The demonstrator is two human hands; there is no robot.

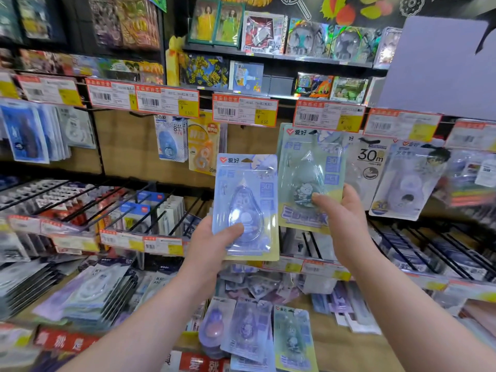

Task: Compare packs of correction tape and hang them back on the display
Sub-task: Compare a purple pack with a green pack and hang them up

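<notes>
Left hand (212, 248) grips the lower edge of a blue pack (245, 205) of correction tape, thumb pressed across the clear blister, and holds it upright in front of the display. To its right, the right hand (341, 218) grasps a green pack (311, 178) the same way, thumb on the front near the bottom. That pack sits higher and farther in, its top edge just under a price tag (328, 116) on the upper rail; whether its hang hole is on a peg cannot be told.

By the look of it, the comparing stage is under way or ending: both packs face the wearer side by side, not touching. Neither is clearly hung, so both hangings appear to remain, with the green one seemingly nearer its place.

Each pack is a flat printed card with rounded corners and a yellowish lower border, carrying a glossy, teardrop-shaped plastic bubble over the dispenser. The plastic throws soft reflections and looks stiff yet slippery. Similar carded packs (257, 334) lie loosely piled on the near shelf below, and black wire pegs (150, 208) jut from the middle row at left.
</notes>
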